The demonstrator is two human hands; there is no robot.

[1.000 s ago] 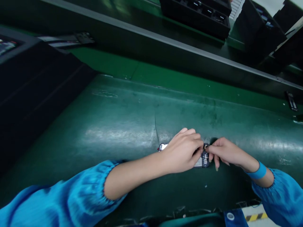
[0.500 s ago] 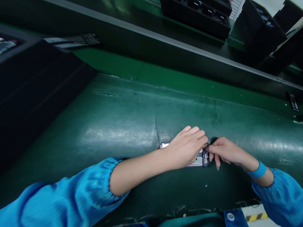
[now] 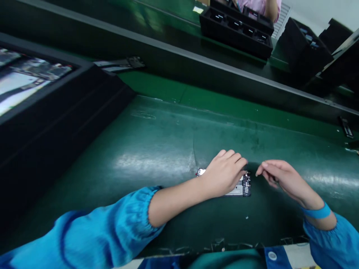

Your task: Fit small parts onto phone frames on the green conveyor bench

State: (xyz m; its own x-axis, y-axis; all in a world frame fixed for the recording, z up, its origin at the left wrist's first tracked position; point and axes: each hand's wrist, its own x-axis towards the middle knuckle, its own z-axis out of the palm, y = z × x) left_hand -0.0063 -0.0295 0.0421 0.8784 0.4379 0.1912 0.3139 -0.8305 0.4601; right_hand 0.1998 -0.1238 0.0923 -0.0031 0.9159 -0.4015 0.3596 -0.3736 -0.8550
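A small opened phone body point(image 3: 243, 187) with bare circuit parts lies flat on the dark green mat point(image 3: 157, 149). My left hand point(image 3: 224, 172) rests on top of it, fingers curled over its upper edge, and hides most of it. My right hand point(image 3: 280, 177) hovers just to the right of the phone, a little apart from it, fingers loosely spread and holding nothing. Both arms wear blue sleeves; a blue band circles the right wrist.
A large black box point(image 3: 53, 108) with a lit screen on top fills the left side. A metal rail point(image 3: 196, 56) runs across behind the mat. Black compartment trays point(image 3: 235, 28) stand beyond it, with another person's arm at the top edge.
My right hand has let go of the phone's right end and drawn back to the right, fingers opening. The left hand stays on the phone. The view has shifted slightly.
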